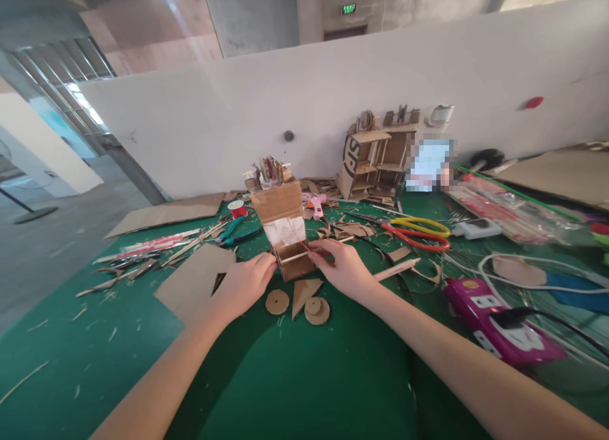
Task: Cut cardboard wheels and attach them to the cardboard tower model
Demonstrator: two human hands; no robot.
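A small cardboard model point(277, 202) stands upright on the green table in front of me, with cardboard wheels and sticks on top. A thin wooden stick point(295, 257) runs across its open lower box. My left hand point(250, 276) is closed at the box's left side, fingertips on its edge. On the opposite side, my right hand point(343, 267) pinches at the box's right edge, by the stick's end. A red thread point(295, 232) hangs down the model towards my right fingers. Close in front lie a cardboard disc point(277, 302), a cardboard triangle point(303, 295) and a stacked disc piece point(316, 310).
Pliers point(238, 231), a red thread spool point(236, 209), a pink glue gun point(314, 205) and scissors point(419, 231) lie behind. A taller cardboard model point(375, 155) stands by the wall. A purple power strip point(499, 323) with cables occupies the right; cardboard scraps and sticks surround the hands.
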